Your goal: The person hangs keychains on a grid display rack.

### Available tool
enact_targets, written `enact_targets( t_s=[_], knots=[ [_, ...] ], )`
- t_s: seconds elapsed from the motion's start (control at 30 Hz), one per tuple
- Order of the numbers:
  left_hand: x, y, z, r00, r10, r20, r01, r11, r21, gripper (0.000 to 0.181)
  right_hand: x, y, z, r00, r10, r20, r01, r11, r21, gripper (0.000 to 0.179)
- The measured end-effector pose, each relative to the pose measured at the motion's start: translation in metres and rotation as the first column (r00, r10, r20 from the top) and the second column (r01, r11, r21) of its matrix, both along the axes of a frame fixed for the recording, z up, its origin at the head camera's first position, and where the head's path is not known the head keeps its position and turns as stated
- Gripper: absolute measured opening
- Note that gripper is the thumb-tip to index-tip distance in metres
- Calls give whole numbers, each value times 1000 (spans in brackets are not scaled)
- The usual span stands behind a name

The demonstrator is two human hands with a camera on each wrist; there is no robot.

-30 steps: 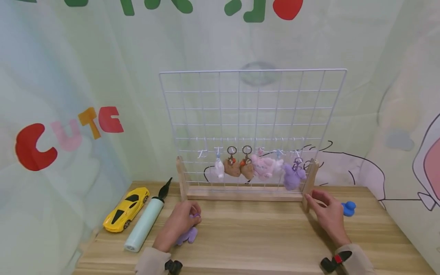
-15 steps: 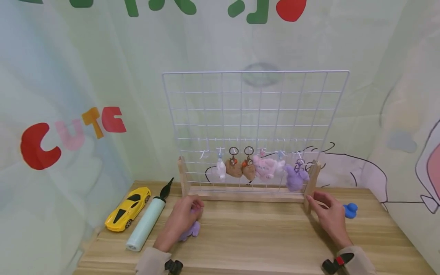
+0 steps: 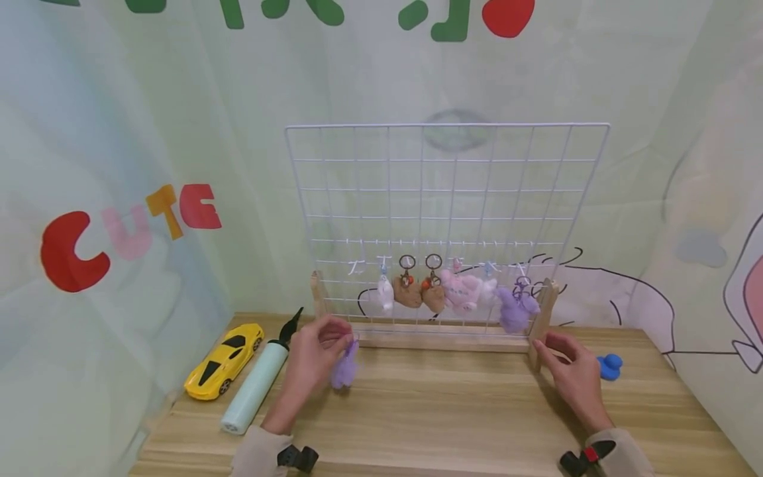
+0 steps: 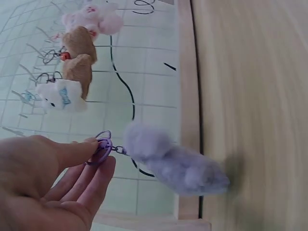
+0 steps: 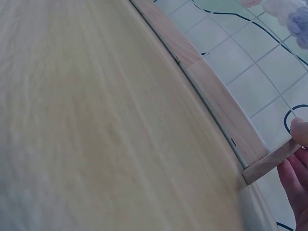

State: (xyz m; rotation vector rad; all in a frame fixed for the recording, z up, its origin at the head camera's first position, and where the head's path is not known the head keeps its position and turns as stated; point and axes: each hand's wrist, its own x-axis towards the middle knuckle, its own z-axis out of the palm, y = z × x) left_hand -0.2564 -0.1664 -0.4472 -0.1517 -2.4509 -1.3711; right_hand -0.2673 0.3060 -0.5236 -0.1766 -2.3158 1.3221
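Note:
My left hand (image 3: 316, 352) pinches the ring of a purple plush keychain (image 3: 344, 368) between thumb and fingers. In the left wrist view the fluffy plush (image 4: 178, 161) dangles from a short chain below the purple ring (image 4: 102, 148). My right hand (image 3: 569, 371) grips the right wooden foot (image 3: 541, 324) of a white wire grid rack (image 3: 453, 192). Hooks on the rack carry a white plush (image 3: 385, 293), two brown plushes (image 3: 408, 293), a pink plush (image 3: 459, 290), another white one (image 3: 487, 289) and a purple plush (image 3: 516, 310). The leftmost hook (image 3: 356, 267) bears nothing.
A yellow toy car (image 3: 223, 361) and a pale green hand pump (image 3: 256, 387) with a black nozzle lie on the left of the wooden table (image 3: 441, 417). A blue rubber duck (image 3: 610, 366) sits right of my right hand. A printed curtain (image 3: 250, 165) hangs behind.
My left hand has raised the purple plush keychain off the table and moved toward the rack's left end. The right hand stays at the wooden foot. The head view has shifted slightly.

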Motion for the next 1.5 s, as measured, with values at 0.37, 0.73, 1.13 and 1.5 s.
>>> enact_targets(
  t_s=[0.37,0.73,1.13,1.5],
  knots=[
    [5,6,27,993,-6,-118,17,996,91,16,0,0,-1,1000,11,-22,-11,1000,0,39],
    [2,9,51,960,65,-273,13,962,274,11,-1,0,0,1000,6,-17,-6,1000,5,40],
    [2,21,63,919,115,-377,70,894,443,6,0,1,0,1000,17,1,-17,1000,19,44],
    [-17,28,56,916,167,-366,47,858,511,10,-3,1,-4,999,26,-20,-27,999,-25,43]
  ],
)
